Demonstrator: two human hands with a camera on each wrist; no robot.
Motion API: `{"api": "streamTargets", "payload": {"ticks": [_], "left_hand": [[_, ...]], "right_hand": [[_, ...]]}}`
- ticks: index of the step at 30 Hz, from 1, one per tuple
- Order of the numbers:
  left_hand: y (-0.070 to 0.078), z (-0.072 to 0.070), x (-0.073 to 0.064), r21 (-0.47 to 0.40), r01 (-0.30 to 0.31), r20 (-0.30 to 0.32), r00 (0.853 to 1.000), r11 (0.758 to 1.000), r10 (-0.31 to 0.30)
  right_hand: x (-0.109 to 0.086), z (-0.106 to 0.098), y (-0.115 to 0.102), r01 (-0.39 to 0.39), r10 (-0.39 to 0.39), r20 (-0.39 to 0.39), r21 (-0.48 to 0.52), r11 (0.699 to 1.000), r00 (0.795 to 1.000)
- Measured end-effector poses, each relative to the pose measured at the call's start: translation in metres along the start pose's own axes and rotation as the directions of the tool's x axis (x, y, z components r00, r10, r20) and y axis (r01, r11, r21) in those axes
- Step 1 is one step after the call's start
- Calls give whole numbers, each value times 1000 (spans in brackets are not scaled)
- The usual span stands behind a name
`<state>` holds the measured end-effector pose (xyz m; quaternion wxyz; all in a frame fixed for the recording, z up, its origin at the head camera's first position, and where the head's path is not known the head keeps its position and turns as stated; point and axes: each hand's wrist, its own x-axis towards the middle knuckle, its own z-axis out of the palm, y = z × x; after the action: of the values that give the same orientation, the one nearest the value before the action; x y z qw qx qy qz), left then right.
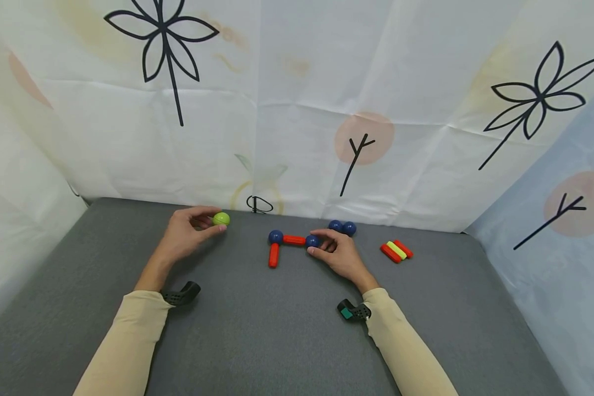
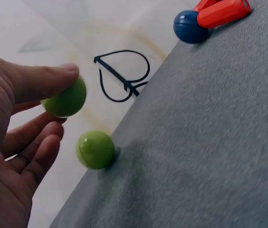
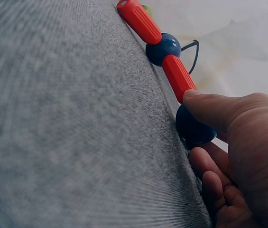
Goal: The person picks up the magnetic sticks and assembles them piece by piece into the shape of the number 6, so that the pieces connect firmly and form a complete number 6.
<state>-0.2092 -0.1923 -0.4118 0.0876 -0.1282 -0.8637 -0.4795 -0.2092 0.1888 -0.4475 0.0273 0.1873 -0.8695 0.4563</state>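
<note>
My left hand (image 1: 186, 234) pinches a green ball (image 2: 72, 99) between thumb and fingers. A second green ball (image 2: 96, 149) rests on the table beside that hand in the left wrist view; the head view shows only one green ball (image 1: 221, 218). To the right, two red rods (image 1: 274, 256) meet at a corner blue ball (image 1: 275, 237) in an L shape. At the far end of the sideways red rod (image 1: 294, 240) sits another blue ball (image 3: 195, 126). My right hand (image 1: 340, 254) holds this end ball, thumb over the joint and partly covering it.
Two loose blue balls (image 1: 342, 227) lie behind my right hand near the table's back edge. Farther right, two red rods and a yellow rod (image 1: 396, 250) lie side by side. A patterned white cloth (image 1: 297, 165) hangs right behind the grey table (image 1: 257, 330).
</note>
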Motion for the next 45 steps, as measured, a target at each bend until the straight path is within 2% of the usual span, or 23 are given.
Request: {"api": "streamTargets", "payload": {"ticks": [6,9,12,16,18,23,25,29,37,41,45], "left_hand": [[2,10,1,-96,-18,130,991,995,31],[4,17,1,-116,-32,199,978,993,55],[6,24,1,-129,-42,279,957,991,77],[9,35,1,-166,-44,385,917,985,106],[10,42,1,-188,-41,434,893,981,120],[15,56,-1,-258,-25,549,819,966,168],[17,59,-1,-269,-21,572,801,963,177],[18,63,-2,-250,-38,585,790,967,183],[20,66,-2,-202,-114,605,766,973,216],[19,69,-2,-215,-121,609,759,969,230],[18,71,-2,-224,-123,607,758,967,237]], "right_hand": [[0,0,0,2,-2,0,-8,1000,1000],[0,1,1,4,-4,-1,-8,1000,1000],[0,1,1,4,-4,-2,-7,1000,1000],[0,1,0,0,0,-2,-5,1000,1000],[0,1,0,-4,4,-1,-5,1000,1000],[0,1,-1,-2,2,-2,0,1000,1000],[0,0,-1,0,0,-2,4,1000,1000],[0,0,-1,-2,2,-1,5,1000,1000],[0,0,0,-12,12,2,0,1000,1000],[0,0,1,-10,10,2,3,1000,1000],[0,0,1,-13,13,1,4,1000,1000]]}}
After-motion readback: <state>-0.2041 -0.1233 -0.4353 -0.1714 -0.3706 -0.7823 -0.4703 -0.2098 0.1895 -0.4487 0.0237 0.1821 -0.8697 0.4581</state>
